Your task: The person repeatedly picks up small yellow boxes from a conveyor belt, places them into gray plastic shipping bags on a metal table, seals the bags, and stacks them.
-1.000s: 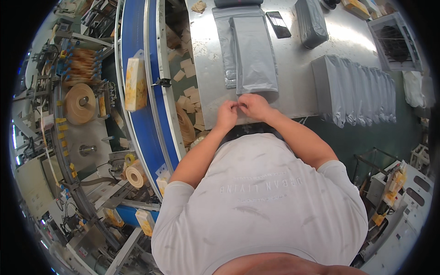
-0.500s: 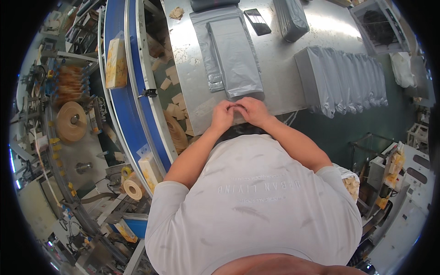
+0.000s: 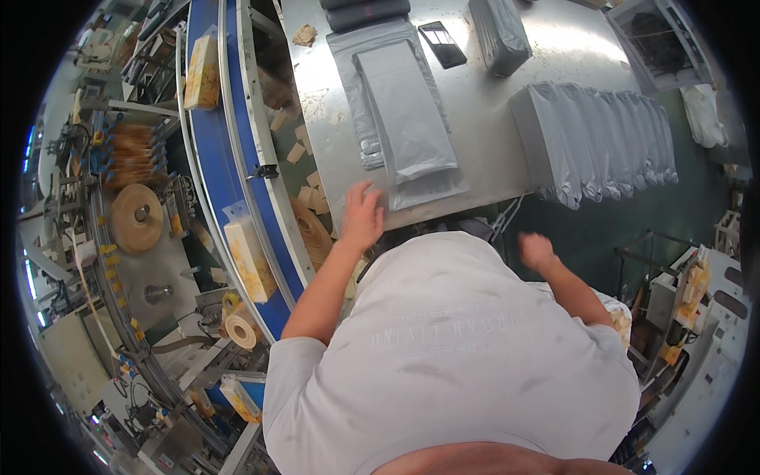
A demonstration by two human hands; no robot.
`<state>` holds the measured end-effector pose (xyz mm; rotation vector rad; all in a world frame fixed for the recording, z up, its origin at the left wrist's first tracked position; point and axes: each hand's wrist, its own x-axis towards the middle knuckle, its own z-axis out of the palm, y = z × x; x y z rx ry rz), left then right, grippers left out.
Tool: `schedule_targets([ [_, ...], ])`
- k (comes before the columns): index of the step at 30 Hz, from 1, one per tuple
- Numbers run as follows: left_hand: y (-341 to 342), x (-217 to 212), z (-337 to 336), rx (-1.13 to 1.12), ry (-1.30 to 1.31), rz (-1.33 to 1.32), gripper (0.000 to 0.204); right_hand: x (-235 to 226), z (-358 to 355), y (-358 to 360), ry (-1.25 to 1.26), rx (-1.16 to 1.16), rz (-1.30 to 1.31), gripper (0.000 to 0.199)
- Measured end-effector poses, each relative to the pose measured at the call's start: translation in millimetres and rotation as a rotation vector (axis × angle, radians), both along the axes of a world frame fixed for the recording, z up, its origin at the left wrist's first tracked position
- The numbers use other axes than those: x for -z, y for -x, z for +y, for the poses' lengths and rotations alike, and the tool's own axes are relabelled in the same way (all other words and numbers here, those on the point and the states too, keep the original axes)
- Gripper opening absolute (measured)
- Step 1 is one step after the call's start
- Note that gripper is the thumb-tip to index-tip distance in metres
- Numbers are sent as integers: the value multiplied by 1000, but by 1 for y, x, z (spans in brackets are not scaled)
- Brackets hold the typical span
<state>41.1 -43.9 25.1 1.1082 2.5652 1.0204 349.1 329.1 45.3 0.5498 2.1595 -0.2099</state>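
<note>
A pile of flat grey plastic bags [image 3: 405,103] lies on the metal table, its near end by the table's front edge. The lowest bag's clear-looking end sticks out nearest me. My left hand [image 3: 363,217] is over the front edge, just left of this pile; its fingers are spread and nothing shows in them. Off the table, to the right of my body, my right hand [image 3: 538,252] is blurred by motion. Its fingers look curled, but whether they hold anything is not visible.
On the metal table [image 3: 483,142] are a row of filled grey bags [image 3: 598,142], a phone [image 3: 442,44], another grey packet [image 3: 500,36] and dark rolls [image 3: 366,14]. To the left runs a blue conveyor [image 3: 212,150] bearing yellow-and-white packs [image 3: 250,257]. Machines stand on both sides.
My hands were together at the near end of the bags; they have parted, the left moving left and the right swinging right and back. The packs on the conveyor have moved farther away.
</note>
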Motion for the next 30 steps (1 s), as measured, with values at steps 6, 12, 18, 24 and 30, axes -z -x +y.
schedule_targets([
  [6, 55, -28, 45, 734, 175, 637, 26, -50, -13, 191, 196, -787, 1212, 53],
  [12, 80, -17, 41, 711, 141, 518, 12, 2, 21, 238, 446, -945, 1099, 17],
  [18, 85, -8, 74, -79, -22, -426, 17, 35, 1, 242, 773, 687, 1012, 19],
  [24, 85, 35, 106, -689, -194, -499, 25, 58, -42, 293, 396, 917, 996, 37],
  [30, 38, 22, 138, -345, -412, -613, 67, 64, -42, 285, 593, 758, 1192, 63],
])
